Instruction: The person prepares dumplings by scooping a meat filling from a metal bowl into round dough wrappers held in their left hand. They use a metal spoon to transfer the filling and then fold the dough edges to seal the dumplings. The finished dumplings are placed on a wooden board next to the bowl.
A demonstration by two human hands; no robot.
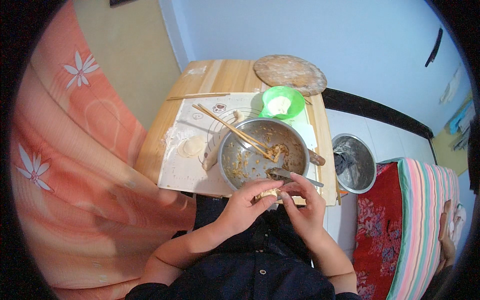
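Between both hands, just in front of the bowl's near rim, is a small pale dumpling (270, 193). My left hand (248, 200) pinches it from the left, and my right hand (304, 202) closes its fingertips on the right side. Fingers cover part of the dumpling. Right behind the hands stands a large steel bowl (231, 152) with a little brown filling (280, 151) in it. A pair of wooden chopsticks (230, 129) leans in the bowl across its far left rim. A metal spoon (285, 173) rests over the near right rim.
Round dough wrappers (192, 146) and a dough strip (211, 156) lie on the floury mat (172, 167). Behind the bowl sits a green bowl (295, 97) of flour, near a round wooden board (287, 72). A wooden handle (316, 158) sticks out at right. A metal basin (367, 165) stands beyond the table.
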